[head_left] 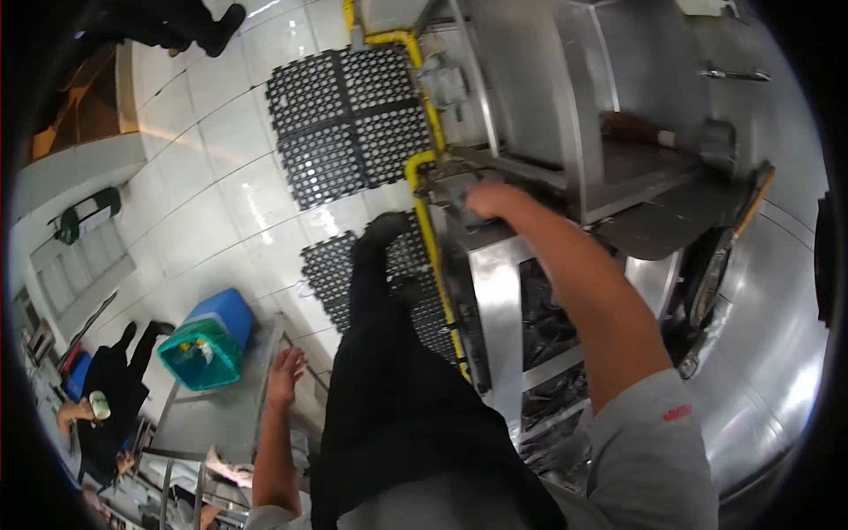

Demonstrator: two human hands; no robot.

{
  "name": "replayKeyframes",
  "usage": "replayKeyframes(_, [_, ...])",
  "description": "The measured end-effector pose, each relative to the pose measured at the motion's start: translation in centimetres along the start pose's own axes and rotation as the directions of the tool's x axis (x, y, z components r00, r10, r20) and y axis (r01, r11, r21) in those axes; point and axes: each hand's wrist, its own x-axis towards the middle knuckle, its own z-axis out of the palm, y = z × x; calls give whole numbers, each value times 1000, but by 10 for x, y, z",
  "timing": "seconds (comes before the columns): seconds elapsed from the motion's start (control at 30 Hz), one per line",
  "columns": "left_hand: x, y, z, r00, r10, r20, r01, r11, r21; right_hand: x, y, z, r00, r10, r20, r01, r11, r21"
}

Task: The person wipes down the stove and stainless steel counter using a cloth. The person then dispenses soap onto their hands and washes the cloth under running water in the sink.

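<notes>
In the head view, the right hand reaches out over the steel worktop, down to a small grey thing. The grey thing lies at the worktop's far end, near the corner by the yellow pipe. The hand seems to touch it, but the spot is blurry, so I cannot tell if the fingers grasp it.

The left hand hangs loose with its fingers spread apart. It is near the long edge of a metal table. Close to that table is a blue bin with a green bag in it.

Black mats full of holes lie on the white floor. Over to the left, another person holds a cup.
</notes>
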Motion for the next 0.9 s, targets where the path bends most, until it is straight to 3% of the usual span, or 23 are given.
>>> replayKeyframes(0.07, [-1, -25, -5, 997, -73, -9, 73, 997, 37, -85, -51, -63, 993, 117, -11, -112, 969, 221])
replayKeyframes(0.13, [4, -48, -9, 986, -164, -5, 164, 983, 85, -158, -81, -91, 966, 224, -132, -174, 935, 310])
replayKeyframes(0.27, [10, -60, -10, 985, -170, 26, 168, 983, 72, -277, -78, -98, 886, 185, -425, 63, 861, 505])
replayKeyframes(0.3, [15, -63, -10, 992, -128, 13, 127, 990, 54, -305, -55, -90, 821, 198, -535, 51, 908, 415])
replayKeyframes(0.33, [22, -63, -9, 994, -104, 15, 104, 995, -4, -332, -37, -104, 825, 417, -380, -134, 799, 586])
replayKeyframes(0.4, [36, -59, -9, 997, 47, 63, -41, 996, -84, -365, 37, -87, 693, 636, -340, -354, 711, 607])
replayKeyframes(0.43, [28, -31, 3, 998, 16, 54, -16, 1000, -3, -377, 108, -39, 642, 576, -506, -415, 816, 403])
replayKeyframes(0.53, [15, 20, 20, 997, 44, 56, -47, 998, 45, -369, 234, 34, 811, 568, -140, -547, 821, 162])
replayKeyframes(0.6, [13, 27, 18, 997, 61, 44, -63, 997, 38, -346, 69, -69, 655, 756, -17, -723, 633, 277])
replayKeyframes(0.63, [9, 27, 17, 998, 47, 39, -48, 998, 33, -344, 39, -68, 699, 702, -137, -665, 708, 236])
replayKeyframes(0.7, [6, 26, 15, 999, 33, 26, -33, 999, 6, -342, -38, -101, 699, 669, -252, -548, 728, 412])
replayKeyframes(0.77, [12, 0, 11, 1000, -19, 14, 19, 1000, -23, -332, -90, -99, 707, 491, -510, -391, 871, 297])
replayKeyframes(0.8, [14, -11, 10, 999, -46, 11, 46, 998, -37, -316, -109, -102, 765, 388, -514, -231, 910, 344])
replayKeyframes(0.83, [11, -15, 13, 997, -77, 2, 77, 996, -33, -294, -135, -94, 645, 241, -725, -76, 964, 253])
replayKeyframes(0.87, [9, -23, 13, 996, -87, 3, 87, 995, -39, -270, -153, -88, 645, 116, -755, 21, 985, 169])
replayKeyframes(0.9, [9, -31, 14, 995, -95, 5, 95, 994, -45, -246, -166, -85, 754, -57, -655, 0, 996, -86])
